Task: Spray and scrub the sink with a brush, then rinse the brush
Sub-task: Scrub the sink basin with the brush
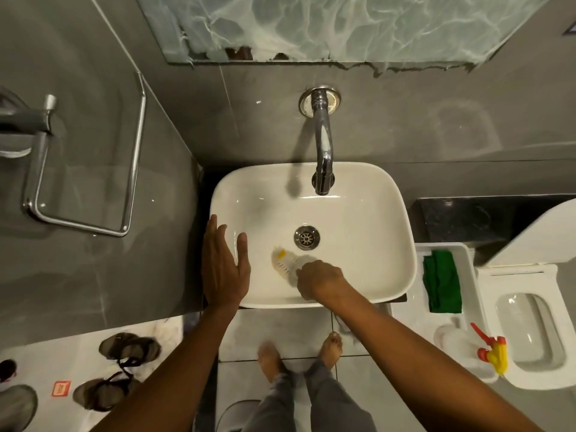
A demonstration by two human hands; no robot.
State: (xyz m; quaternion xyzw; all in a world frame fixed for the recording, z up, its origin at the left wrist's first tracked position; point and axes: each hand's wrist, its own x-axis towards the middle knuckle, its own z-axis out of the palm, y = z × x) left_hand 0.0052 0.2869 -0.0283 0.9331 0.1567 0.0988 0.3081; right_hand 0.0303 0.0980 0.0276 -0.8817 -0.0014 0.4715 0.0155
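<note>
Sink: white rounded-rectangle ceramic basin [358, 263], chrome drain [307, 237] at centre.
Right hand [321, 277]: closed around a pale, blurred scrubbing brush [285, 263], apparently pressed against the basin floor.
Left hand [223, 263]: flat, fingers spread, on the sink's left rim.

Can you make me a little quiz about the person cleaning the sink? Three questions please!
1. Which hand holds the brush: the left hand or the right hand?
2. True or false: water is pouring from the tap.
3. What lies on the white ledge right of the sink, beyond the spray bottle? A) a green cloth B) a red towel C) a blue sponge

Key
1. The right hand; the left hand rests open on the sink's left rim.
2. False: no stream shows under the tap.
3. A: the green cloth.
</note>
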